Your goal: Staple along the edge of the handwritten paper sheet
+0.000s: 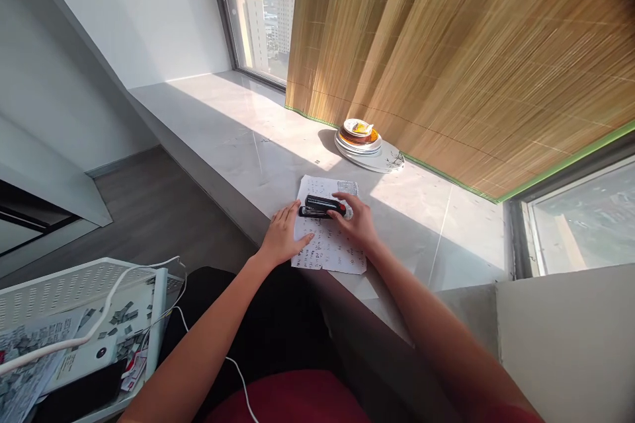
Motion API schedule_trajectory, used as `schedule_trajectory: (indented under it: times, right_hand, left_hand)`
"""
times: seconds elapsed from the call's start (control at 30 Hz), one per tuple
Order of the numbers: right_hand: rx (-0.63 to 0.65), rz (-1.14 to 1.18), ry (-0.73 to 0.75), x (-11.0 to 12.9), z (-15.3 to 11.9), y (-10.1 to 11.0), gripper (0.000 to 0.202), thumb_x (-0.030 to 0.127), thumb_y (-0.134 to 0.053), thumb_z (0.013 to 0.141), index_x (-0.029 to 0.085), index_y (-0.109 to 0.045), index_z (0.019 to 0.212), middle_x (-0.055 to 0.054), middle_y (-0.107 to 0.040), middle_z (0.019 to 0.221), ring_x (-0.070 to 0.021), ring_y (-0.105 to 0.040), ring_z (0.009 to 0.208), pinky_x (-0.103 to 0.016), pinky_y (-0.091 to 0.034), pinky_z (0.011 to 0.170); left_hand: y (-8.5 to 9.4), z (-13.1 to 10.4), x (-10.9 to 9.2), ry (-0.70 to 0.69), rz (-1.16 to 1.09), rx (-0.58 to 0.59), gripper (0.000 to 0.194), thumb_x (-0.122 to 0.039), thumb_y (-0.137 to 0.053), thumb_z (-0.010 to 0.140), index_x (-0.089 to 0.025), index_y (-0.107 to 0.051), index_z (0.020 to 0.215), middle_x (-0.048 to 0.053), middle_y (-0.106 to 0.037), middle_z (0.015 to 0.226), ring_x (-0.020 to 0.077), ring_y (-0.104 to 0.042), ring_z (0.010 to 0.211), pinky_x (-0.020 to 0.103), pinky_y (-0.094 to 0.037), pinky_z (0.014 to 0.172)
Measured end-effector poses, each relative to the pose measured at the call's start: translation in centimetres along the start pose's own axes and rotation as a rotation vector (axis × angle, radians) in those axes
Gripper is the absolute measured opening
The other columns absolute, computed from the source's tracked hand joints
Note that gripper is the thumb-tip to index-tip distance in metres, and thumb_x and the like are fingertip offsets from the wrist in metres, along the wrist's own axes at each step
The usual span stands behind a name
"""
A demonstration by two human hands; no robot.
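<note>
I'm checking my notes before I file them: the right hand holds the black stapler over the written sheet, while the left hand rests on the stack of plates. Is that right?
Not quite: the head view shows the left hand at the left edge of the written sheet, not on the stack of plates. The right hand does hold the black stapler over the sheet.

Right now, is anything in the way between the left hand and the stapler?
Nothing visible. The left hand lies on the left edge of the sheet, beside one end of the stapler; the right hand holds the other.
</note>
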State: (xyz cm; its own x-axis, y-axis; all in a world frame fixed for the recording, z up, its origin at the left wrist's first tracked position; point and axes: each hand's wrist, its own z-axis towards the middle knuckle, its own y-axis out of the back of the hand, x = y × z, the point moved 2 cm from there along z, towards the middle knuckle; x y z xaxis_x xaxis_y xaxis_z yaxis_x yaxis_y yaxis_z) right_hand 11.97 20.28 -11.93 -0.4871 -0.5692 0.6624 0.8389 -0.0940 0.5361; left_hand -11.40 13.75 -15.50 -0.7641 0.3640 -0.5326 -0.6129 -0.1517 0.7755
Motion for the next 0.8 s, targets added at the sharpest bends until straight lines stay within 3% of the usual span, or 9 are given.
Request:
schedule_trajectory:
  times: [0.03,0.13,0.23,0.37,0.43,0.53,0.6,0.7,0.8]
  right_hand:
    - [-0.081,0.004,0.022,0.0,-0.1,0.4,0.013,0.031,-0.069,0.097,0.025,-0.078,0.104,-0.007,-0.081,0.110,-0.0276,-0.073,0.104,-0.045,-0.057,0.096]
    - [-0.217,-0.007,0.051,0.0,-0.3,1.0,0.036,0.033,-0.057,0.106,0.026,-0.076,0.076,-0.005,-0.081,0.094,-0.0257,-0.071,0.092,-0.044,-0.056,0.087]
    - [-0.181,-0.046,0.061,-0.2,-0.2,1.0,0.042,0.031,-0.056,0.105,0.027,-0.074,0.069,-0.004,-0.081,0.091,-0.0258,-0.068,0.089,-0.045,-0.055,0.083]
    - [-0.174,-0.080,0.026,-0.2,0.0,0.7,0.046,0.028,-0.054,0.104,0.026,-0.068,0.061,-0.004,-0.082,0.095,-0.0269,-0.066,0.091,-0.046,-0.054,0.086]
    - [-0.180,-0.077,0.023,-0.2,0.3,0.6,0.041,0.031,-0.055,0.104,0.026,-0.069,0.066,-0.005,-0.081,0.098,-0.0276,-0.066,0.095,-0.047,-0.054,0.088]
    - [-0.095,-0.056,0.030,-0.3,0.6,-0.2,0.016,0.039,-0.067,0.099,0.025,-0.074,0.101,-0.008,-0.078,0.120,-0.0297,-0.067,0.111,-0.047,-0.055,0.094]
    - [0.036,-0.053,0.036,-0.5,0.7,-1.0,0.029,0.038,-0.073,0.093,0.024,-0.071,0.118,-0.010,-0.076,0.123,-0.0305,-0.069,0.111,-0.046,-0.056,0.092]
    - [0.091,-0.105,0.077,-0.5,0.3,-1.7,0.019,0.031,-0.072,0.092,0.024,-0.071,0.109,-0.007,-0.078,0.102,-0.0290,-0.070,0.094,-0.044,-0.056,0.084]
    - [-0.067,-0.169,0.182,0.1,-0.4,-1.5,0.011,0.025,-0.065,0.096,0.025,-0.071,0.105,-0.008,-0.078,0.098,-0.0288,-0.069,0.094,-0.045,-0.055,0.085]
  left_hand:
    - [-0.1,0.0,0.0,0.002,0.010,-0.007,0.086,-0.042,-0.075,0.096,-0.019,-0.027,0.163,0.019,-0.042,0.164,0.0387,-0.040,0.151,0.057,-0.032,0.125]
    - [-0.2,0.0,-0.2,0.024,0.011,-0.018,0.085,-0.044,-0.076,0.095,-0.020,-0.029,0.161,0.019,-0.045,0.161,0.0392,-0.043,0.149,0.058,-0.034,0.124]
    - [-0.2,0.0,-0.3,0.061,-0.021,-0.008,0.090,-0.044,-0.078,0.094,-0.023,-0.025,0.163,0.019,-0.044,0.161,0.0407,-0.043,0.149,0.060,-0.036,0.122]
    - [0.0,0.0,-0.4,0.124,-0.079,-0.048,0.112,-0.043,-0.086,0.088,-0.026,-0.008,0.168,0.021,-0.028,0.170,0.0428,-0.033,0.155,0.061,-0.036,0.122]
    - [0.0,0.0,-0.4,0.147,-0.096,-0.060,0.118,-0.043,-0.088,0.087,-0.028,-0.004,0.168,0.020,-0.021,0.173,0.0429,-0.026,0.158,0.062,-0.035,0.124]
    - [-0.2,0.1,-0.2,0.183,-0.123,-0.050,0.118,-0.041,-0.091,0.084,-0.028,-0.008,0.168,0.019,-0.024,0.172,0.0428,-0.028,0.158,0.061,-0.034,0.125]
    - [-0.2,0.3,-0.1,0.205,-0.139,-0.045,0.116,-0.040,-0.093,0.082,-0.027,-0.013,0.167,0.019,-0.028,0.170,0.0426,-0.031,0.156,0.061,-0.033,0.126]
    - [-0.1,0.4,-0.2,0.254,-0.189,-0.053,0.114,-0.038,-0.095,0.079,-0.025,-0.019,0.165,0.020,-0.032,0.168,0.0428,-0.035,0.154,0.062,-0.036,0.124]
    - [0.4,0.5,-0.6,0.333,-0.346,-0.112,0.109,-0.044,-0.093,0.081,-0.022,-0.026,0.164,0.022,-0.036,0.165,0.0439,-0.039,0.152,0.061,-0.041,0.121]
